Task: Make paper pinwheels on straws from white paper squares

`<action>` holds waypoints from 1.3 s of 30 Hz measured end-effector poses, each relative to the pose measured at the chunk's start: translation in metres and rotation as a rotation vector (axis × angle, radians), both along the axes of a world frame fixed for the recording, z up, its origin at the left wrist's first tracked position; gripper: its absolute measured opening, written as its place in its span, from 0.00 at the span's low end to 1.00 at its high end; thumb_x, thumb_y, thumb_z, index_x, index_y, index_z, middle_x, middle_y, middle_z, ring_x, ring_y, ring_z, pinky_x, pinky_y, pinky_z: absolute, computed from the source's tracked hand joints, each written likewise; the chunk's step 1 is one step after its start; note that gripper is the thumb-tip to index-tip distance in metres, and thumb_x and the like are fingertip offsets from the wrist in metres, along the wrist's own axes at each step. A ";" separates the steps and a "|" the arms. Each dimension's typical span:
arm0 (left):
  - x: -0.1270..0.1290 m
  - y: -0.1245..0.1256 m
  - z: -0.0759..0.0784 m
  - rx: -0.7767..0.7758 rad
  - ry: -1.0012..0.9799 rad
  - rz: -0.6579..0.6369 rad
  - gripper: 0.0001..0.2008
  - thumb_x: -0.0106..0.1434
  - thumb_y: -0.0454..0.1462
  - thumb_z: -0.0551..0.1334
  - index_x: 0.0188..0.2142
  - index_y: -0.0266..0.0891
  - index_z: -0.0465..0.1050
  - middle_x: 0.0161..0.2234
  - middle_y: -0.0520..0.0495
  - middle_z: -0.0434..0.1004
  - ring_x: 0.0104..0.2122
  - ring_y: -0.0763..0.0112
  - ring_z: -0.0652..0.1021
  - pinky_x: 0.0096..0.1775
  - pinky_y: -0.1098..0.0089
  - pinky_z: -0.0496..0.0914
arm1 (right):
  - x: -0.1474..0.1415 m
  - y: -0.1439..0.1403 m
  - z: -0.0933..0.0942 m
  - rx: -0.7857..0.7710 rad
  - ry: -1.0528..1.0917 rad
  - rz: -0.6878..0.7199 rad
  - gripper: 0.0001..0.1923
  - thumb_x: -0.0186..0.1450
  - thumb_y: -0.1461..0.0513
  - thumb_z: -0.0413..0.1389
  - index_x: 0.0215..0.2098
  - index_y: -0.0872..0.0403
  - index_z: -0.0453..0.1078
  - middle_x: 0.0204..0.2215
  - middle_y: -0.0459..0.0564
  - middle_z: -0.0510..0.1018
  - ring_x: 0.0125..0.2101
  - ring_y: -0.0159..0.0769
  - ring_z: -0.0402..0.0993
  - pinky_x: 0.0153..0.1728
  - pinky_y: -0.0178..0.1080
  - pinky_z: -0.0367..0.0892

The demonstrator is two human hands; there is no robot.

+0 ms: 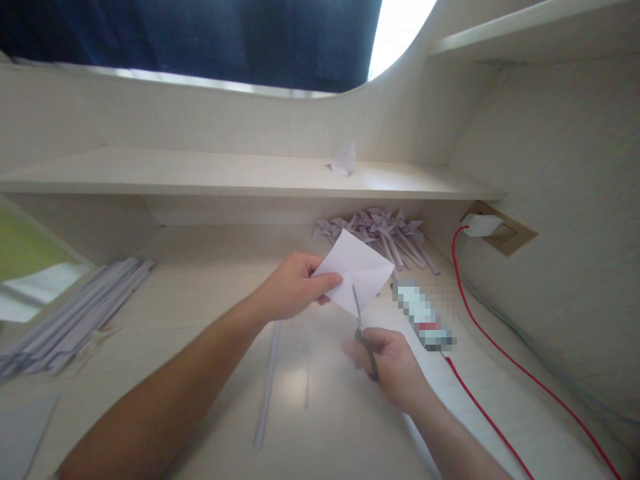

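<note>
"Where's the square white paper sheet (pixel 361 268)?"
"Frame centre: my left grip (pixel 297 287) pinches it; my right grip (pixel 393 363) holds dark-handled metal scissors (pixel 361 329), I judge mid-cut."
"Next move calls for?"
"Steady paper, I'd say, and straight snipping."

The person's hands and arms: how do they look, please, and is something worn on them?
The left hand and right hand wear no gloves. The left forearm and right forearm are bare, with no watch, bracelet or clear sleeve in view. Some fingers are hidden or blurred, so rings cannot be ruled out.
</note>
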State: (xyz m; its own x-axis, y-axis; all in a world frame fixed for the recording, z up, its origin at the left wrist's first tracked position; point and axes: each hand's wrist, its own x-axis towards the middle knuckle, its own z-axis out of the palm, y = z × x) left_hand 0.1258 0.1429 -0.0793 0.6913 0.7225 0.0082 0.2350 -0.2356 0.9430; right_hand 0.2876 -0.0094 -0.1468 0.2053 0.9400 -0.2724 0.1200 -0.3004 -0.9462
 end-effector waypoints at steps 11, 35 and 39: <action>0.002 0.002 -0.003 -0.024 -0.012 -0.026 0.13 0.62 0.43 0.65 0.29 0.34 0.80 0.25 0.48 0.78 0.25 0.71 0.76 0.29 0.72 0.72 | 0.002 0.000 -0.001 0.011 0.006 -0.002 0.22 0.57 0.50 0.66 0.18 0.52 0.62 0.17 0.40 0.60 0.21 0.29 0.51 0.23 0.37 0.46; -0.001 -0.002 0.002 -0.009 -0.003 -0.015 0.12 0.61 0.42 0.66 0.27 0.35 0.80 0.25 0.49 0.79 0.25 0.72 0.76 0.29 0.73 0.70 | 0.001 0.000 0.002 0.030 -0.036 -0.044 0.23 0.55 0.48 0.66 0.16 0.52 0.64 0.15 0.41 0.61 0.20 0.29 0.52 0.22 0.36 0.49; -0.002 -0.001 0.002 -0.001 0.016 -0.005 0.13 0.61 0.43 0.66 0.28 0.35 0.81 0.25 0.48 0.80 0.26 0.71 0.77 0.29 0.73 0.71 | 0.001 0.000 0.002 0.038 -0.039 -0.051 0.23 0.55 0.49 0.66 0.15 0.52 0.64 0.15 0.41 0.61 0.20 0.29 0.52 0.22 0.36 0.49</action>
